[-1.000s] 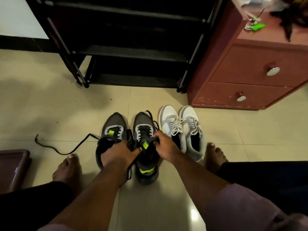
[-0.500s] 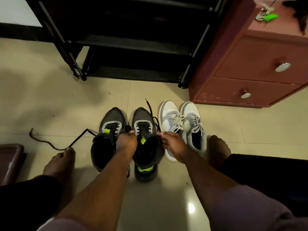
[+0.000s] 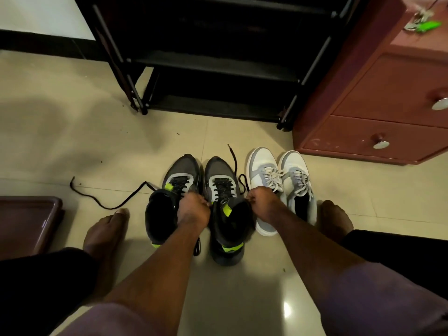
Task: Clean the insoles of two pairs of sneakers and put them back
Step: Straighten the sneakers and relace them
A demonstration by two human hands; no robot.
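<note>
Left hand [image 3: 194,210] and right hand [image 3: 263,204] pinching the collar of a dark sneaker [image 3: 224,209] on the tiled floor [image 3: 72,146], its mate [image 3: 169,202] touching at nine o'clock, white pair [image 3: 281,187] at three o'clock

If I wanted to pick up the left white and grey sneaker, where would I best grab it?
Probably the left white sneaker is best taken at its heel collar, from above. The right hand covers the middle just now, the other white sneaker blocks one side, and the laces are tied, so the rim should hold firm.
</note>
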